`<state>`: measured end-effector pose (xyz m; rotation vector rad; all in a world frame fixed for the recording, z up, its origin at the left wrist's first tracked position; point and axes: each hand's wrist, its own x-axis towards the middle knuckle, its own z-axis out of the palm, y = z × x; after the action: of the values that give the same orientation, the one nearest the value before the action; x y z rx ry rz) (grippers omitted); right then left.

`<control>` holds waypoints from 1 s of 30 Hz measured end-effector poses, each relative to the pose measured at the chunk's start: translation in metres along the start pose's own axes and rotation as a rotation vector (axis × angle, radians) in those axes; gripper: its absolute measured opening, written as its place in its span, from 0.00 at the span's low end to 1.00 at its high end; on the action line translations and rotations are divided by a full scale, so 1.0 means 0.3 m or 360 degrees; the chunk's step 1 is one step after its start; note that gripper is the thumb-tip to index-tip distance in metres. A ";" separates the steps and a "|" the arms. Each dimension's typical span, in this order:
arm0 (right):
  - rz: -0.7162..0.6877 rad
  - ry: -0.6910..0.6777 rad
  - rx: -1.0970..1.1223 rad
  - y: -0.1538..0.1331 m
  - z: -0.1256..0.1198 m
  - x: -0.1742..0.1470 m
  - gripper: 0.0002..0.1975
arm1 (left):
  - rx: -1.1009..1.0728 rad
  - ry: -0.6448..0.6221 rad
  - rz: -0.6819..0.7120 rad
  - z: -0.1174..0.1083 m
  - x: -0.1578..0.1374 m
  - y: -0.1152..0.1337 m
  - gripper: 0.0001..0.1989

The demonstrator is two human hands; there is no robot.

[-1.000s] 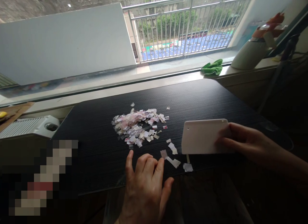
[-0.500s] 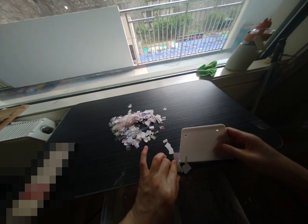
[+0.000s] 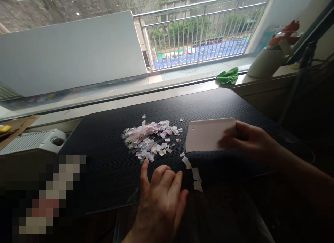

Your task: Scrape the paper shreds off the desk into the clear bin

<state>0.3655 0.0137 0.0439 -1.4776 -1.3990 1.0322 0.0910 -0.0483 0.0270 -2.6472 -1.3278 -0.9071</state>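
My right hand [image 3: 246, 135] grips one end of a white rectangular plastic scraper [image 3: 208, 133] with rounded corners and a small hole, tilted over the right part of the black table [image 3: 104, 180]. My left hand [image 3: 161, 190] is over the front edge with fingers apart, holding nothing. Its little finger points at the near side of a pile of paper scraps [image 3: 148, 136], white, clear and pinkish. A few loose scraps [image 3: 186, 162] trail from the pile toward the front edge. Two larger scraps [image 3: 197, 180] lie at that edge, right of my left hand.
Behind the table runs a window sill [image 3: 125, 98] with a green cloth [image 3: 227, 76] and a pale kettle-like jug [image 3: 266, 60]. A white slatted appliance [image 3: 39, 141] with a knob stands at the left, near cardboard [image 3: 24, 126]. A blurred patch covers the lower left.
My right hand has raised the scraper away from the table's front edge, leaving scraps there uncovered. My left hand has moved left, its fingers more spread. The view has shifted slightly.
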 end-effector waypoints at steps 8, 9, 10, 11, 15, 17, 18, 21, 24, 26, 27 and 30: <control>0.0054 -0.0269 -0.0187 0.001 0.044 0.073 0.11 | -0.0054 -0.0040 -0.0079 0.003 -0.028 -0.022 0.11; 0.0068 -0.0292 -0.0190 -0.005 0.040 0.062 0.12 | -0.0065 -0.0041 -0.0074 0.005 -0.027 -0.019 0.11; 0.0083 -0.0304 -0.0195 -0.012 0.037 0.050 0.12 | -0.0075 -0.0044 -0.0068 0.007 -0.025 -0.015 0.11; 0.0101 -0.0313 -0.0200 -0.018 0.034 0.037 0.13 | -0.0079 -0.0049 -0.0057 0.009 -0.023 -0.011 0.11; 0.0190 -0.0255 -0.0177 -0.024 0.021 -0.008 0.17 | -0.0067 -0.0067 0.0031 0.017 -0.017 0.002 0.11; 0.0233 -0.0231 -0.0142 -0.016 0.009 -0.025 0.19 | -0.0061 -0.0079 0.0078 0.022 -0.014 0.009 0.11; 0.0249 -0.0232 -0.0125 -0.012 0.002 -0.033 0.20 | -0.0059 -0.0086 0.0098 0.025 -0.012 0.012 0.11; 0.0278 -0.0279 -0.0073 0.001 -0.018 -0.054 0.20 | -0.0057 -0.0089 0.0134 0.035 -0.003 0.024 0.08; 0.0288 -0.0291 -0.0052 0.008 -0.026 -0.078 0.19 | -0.0067 -0.0063 0.0156 0.044 0.008 0.036 0.08; 0.0286 -0.0222 -0.0049 0.007 -0.023 -0.096 0.21 | -0.0073 -0.0053 0.0185 0.049 0.014 0.043 0.09; 0.0286 -0.0183 -0.0044 0.005 -0.021 -0.106 0.22 | -0.0071 -0.0050 0.0202 0.051 0.017 0.045 0.09; 0.0301 -0.0120 -0.0031 -0.008 -0.024 -0.135 0.22 | -0.0047 -0.0036 0.0250 0.053 0.020 0.052 0.09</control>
<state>0.3699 -0.0269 0.0492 -1.6242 -1.3435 1.2052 0.1129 -0.0493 0.0202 -2.7449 -1.0994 -0.8851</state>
